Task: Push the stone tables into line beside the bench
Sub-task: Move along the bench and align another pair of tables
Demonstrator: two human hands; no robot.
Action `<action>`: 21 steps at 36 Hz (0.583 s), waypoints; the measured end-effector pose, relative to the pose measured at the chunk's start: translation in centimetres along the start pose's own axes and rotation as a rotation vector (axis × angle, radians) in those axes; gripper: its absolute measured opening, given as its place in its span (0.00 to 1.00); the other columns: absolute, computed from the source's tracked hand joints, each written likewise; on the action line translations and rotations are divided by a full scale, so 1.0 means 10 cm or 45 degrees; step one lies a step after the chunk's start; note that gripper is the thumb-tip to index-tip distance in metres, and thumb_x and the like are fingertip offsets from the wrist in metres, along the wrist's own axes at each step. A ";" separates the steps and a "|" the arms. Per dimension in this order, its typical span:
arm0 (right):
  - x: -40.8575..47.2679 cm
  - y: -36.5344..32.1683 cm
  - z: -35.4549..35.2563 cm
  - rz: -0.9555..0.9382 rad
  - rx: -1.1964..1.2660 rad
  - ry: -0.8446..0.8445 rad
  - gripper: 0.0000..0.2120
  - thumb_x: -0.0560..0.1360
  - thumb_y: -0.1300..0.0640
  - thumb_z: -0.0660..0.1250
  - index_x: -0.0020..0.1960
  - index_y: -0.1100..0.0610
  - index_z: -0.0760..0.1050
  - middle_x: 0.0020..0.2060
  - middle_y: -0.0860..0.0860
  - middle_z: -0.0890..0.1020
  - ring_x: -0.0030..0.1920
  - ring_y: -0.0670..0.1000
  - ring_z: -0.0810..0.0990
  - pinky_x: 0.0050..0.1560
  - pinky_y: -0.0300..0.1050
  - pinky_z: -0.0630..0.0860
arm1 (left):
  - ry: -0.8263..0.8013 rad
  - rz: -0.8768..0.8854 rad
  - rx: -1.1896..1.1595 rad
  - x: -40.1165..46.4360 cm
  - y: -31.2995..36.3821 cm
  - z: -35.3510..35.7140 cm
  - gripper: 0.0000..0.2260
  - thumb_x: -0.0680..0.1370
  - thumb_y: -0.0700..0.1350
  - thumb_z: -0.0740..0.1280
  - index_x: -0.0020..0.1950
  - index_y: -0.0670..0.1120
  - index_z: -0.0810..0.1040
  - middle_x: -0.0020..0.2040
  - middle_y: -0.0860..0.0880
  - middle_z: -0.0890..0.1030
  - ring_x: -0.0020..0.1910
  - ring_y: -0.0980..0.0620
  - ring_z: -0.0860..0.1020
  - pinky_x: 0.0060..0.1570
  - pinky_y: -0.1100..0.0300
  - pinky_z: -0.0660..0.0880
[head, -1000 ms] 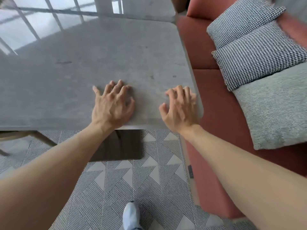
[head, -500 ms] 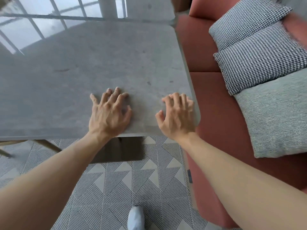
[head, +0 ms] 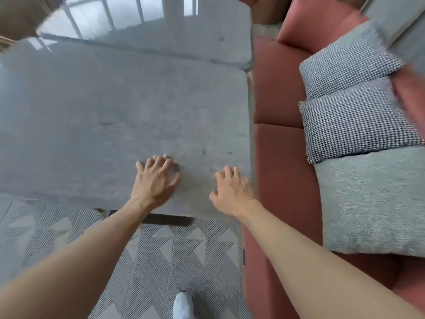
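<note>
Two grey stone tables (head: 128, 116), mottled, glossy

I count two stone tables: the near table (head: 115, 116) under my palms and the far table (head: 184, 42) beyond it; one red bench (head: 280, 157) runs along their right edge; on it I count four cushions: two houndstooth cushions, the upper one (head: 345, 67) and the lower one (head: 354, 125), plus a plain grey cushion (head: 372, 203) nearest me and another grey one (head: 400, 26) at the far corner (blurred, so I count it loosely); two hands, my left hand (head: 156, 180) and right hand (head: 232, 192); one patterned rug (head: 161, 261); one white shoe (head: 182, 306).
</note>
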State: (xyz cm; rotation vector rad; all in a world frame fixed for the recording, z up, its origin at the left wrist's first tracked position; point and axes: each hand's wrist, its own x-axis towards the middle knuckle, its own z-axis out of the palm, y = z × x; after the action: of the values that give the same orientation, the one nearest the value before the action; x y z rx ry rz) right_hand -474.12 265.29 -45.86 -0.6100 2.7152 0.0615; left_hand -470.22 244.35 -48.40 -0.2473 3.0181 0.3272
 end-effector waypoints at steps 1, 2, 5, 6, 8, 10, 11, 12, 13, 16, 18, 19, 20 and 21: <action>0.01 0.03 -0.14 -0.013 0.067 -0.115 0.24 0.77 0.45 0.59 0.68 0.58 0.68 0.66 0.57 0.68 0.68 0.59 0.67 0.64 0.59 0.68 | -0.055 -0.039 -0.074 0.02 0.05 -0.08 0.18 0.81 0.56 0.57 0.65 0.49 0.74 0.62 0.45 0.75 0.62 0.43 0.72 0.63 0.46 0.67; 0.00 0.06 -0.26 -0.019 0.130 -0.203 0.24 0.78 0.46 0.59 0.69 0.58 0.68 0.67 0.57 0.68 0.69 0.59 0.66 0.65 0.58 0.67 | -0.124 -0.065 -0.148 0.02 0.09 -0.17 0.17 0.81 0.55 0.57 0.65 0.49 0.74 0.63 0.45 0.75 0.62 0.44 0.72 0.61 0.48 0.69; 0.00 0.18 -0.60 -0.011 0.236 -0.236 0.23 0.79 0.47 0.59 0.69 0.58 0.67 0.67 0.55 0.67 0.70 0.57 0.65 0.65 0.56 0.69 | -0.267 0.001 -0.281 0.03 0.20 -0.45 0.18 0.82 0.56 0.59 0.69 0.49 0.71 0.66 0.47 0.73 0.61 0.46 0.76 0.58 0.54 0.72; 0.01 0.22 -0.71 -0.010 0.264 -0.215 0.22 0.79 0.47 0.59 0.69 0.57 0.67 0.66 0.55 0.67 0.70 0.56 0.66 0.65 0.55 0.69 | -0.272 0.027 -0.307 0.03 0.24 -0.55 0.19 0.82 0.57 0.59 0.70 0.49 0.71 0.67 0.47 0.73 0.61 0.47 0.77 0.58 0.54 0.72; 0.08 0.30 -0.92 0.001 0.359 -0.173 0.21 0.79 0.47 0.59 0.68 0.56 0.68 0.65 0.54 0.68 0.68 0.55 0.68 0.64 0.53 0.69 | -0.241 0.002 -0.394 0.05 0.34 -0.78 0.20 0.82 0.58 0.59 0.70 0.50 0.71 0.67 0.49 0.73 0.62 0.49 0.76 0.58 0.55 0.72; 0.19 0.37 -1.16 -0.008 0.478 -0.137 0.21 0.78 0.48 0.61 0.68 0.56 0.69 0.65 0.53 0.69 0.68 0.55 0.69 0.65 0.49 0.68 | -0.168 -0.083 -0.562 0.09 0.46 -1.05 0.20 0.82 0.58 0.60 0.69 0.49 0.72 0.66 0.49 0.74 0.62 0.51 0.77 0.58 0.57 0.71; 0.25 0.39 -1.28 -0.027 0.540 -0.107 0.21 0.78 0.49 0.62 0.68 0.57 0.70 0.65 0.54 0.70 0.68 0.55 0.70 0.67 0.48 0.67 | -0.113 -0.135 -0.650 0.11 0.52 -1.18 0.19 0.82 0.57 0.60 0.68 0.49 0.73 0.66 0.49 0.75 0.61 0.52 0.77 0.57 0.59 0.70; 0.33 0.41 -1.40 -0.052 0.595 -0.071 0.21 0.78 0.50 0.63 0.68 0.57 0.71 0.65 0.55 0.71 0.68 0.55 0.70 0.68 0.48 0.67 | -0.046 -0.177 -0.721 0.15 0.56 -1.31 0.19 0.82 0.56 0.61 0.68 0.49 0.74 0.65 0.49 0.75 0.59 0.53 0.77 0.55 0.61 0.69; 0.40 0.41 -1.53 -0.086 0.642 -0.041 0.20 0.78 0.50 0.64 0.67 0.57 0.72 0.64 0.55 0.73 0.66 0.54 0.72 0.67 0.47 0.68 | 0.022 -0.208 -0.772 0.19 0.60 -1.43 0.18 0.82 0.55 0.61 0.67 0.48 0.74 0.64 0.49 0.76 0.57 0.53 0.76 0.54 0.62 0.68; 0.62 0.36 -1.88 -0.204 0.819 0.050 0.17 0.76 0.51 0.67 0.63 0.55 0.75 0.57 0.51 0.77 0.58 0.52 0.77 0.57 0.42 0.70 | 0.295 -0.296 -0.895 0.27 0.68 -1.79 0.15 0.82 0.52 0.62 0.65 0.47 0.76 0.62 0.49 0.78 0.54 0.55 0.76 0.52 0.63 0.66; 0.71 0.28 -2.10 -0.283 0.975 0.096 0.15 0.76 0.51 0.68 0.61 0.53 0.76 0.52 0.47 0.77 0.54 0.49 0.79 0.51 0.40 0.70 | 0.484 -0.369 -1.009 0.32 0.74 -2.03 0.13 0.82 0.49 0.63 0.63 0.45 0.77 0.60 0.47 0.80 0.54 0.52 0.77 0.53 0.60 0.70; 0.74 0.23 -2.22 -0.332 1.051 0.119 0.14 0.76 0.51 0.68 0.60 0.52 0.77 0.50 0.46 0.78 0.52 0.48 0.79 0.50 0.39 0.70 | 0.557 -0.403 -1.074 0.33 0.78 -2.15 0.13 0.82 0.48 0.63 0.63 0.44 0.78 0.59 0.46 0.81 0.55 0.49 0.78 0.55 0.57 0.73; 0.75 0.17 -2.34 -0.380 1.123 0.138 0.13 0.76 0.52 0.68 0.60 0.52 0.78 0.49 0.46 0.78 0.51 0.48 0.79 0.49 0.38 0.70 | 0.616 -0.425 -1.137 0.33 0.81 -2.27 0.13 0.82 0.48 0.63 0.62 0.43 0.78 0.58 0.45 0.81 0.56 0.47 0.79 0.58 0.52 0.75; 0.75 0.11 -2.45 -0.422 1.194 0.156 0.11 0.76 0.53 0.68 0.59 0.52 0.78 0.48 0.46 0.80 0.50 0.47 0.79 0.49 0.39 0.71 | 0.666 -0.436 -1.188 0.33 0.85 -2.38 0.13 0.82 0.48 0.63 0.62 0.43 0.78 0.57 0.44 0.81 0.56 0.46 0.79 0.59 0.47 0.76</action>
State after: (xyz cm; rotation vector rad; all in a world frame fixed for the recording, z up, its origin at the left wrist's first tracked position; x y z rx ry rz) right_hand -489.06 260.31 -25.59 -0.7345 2.3138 -1.2677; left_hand -476.72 246.78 -23.90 -1.0210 2.9082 1.8455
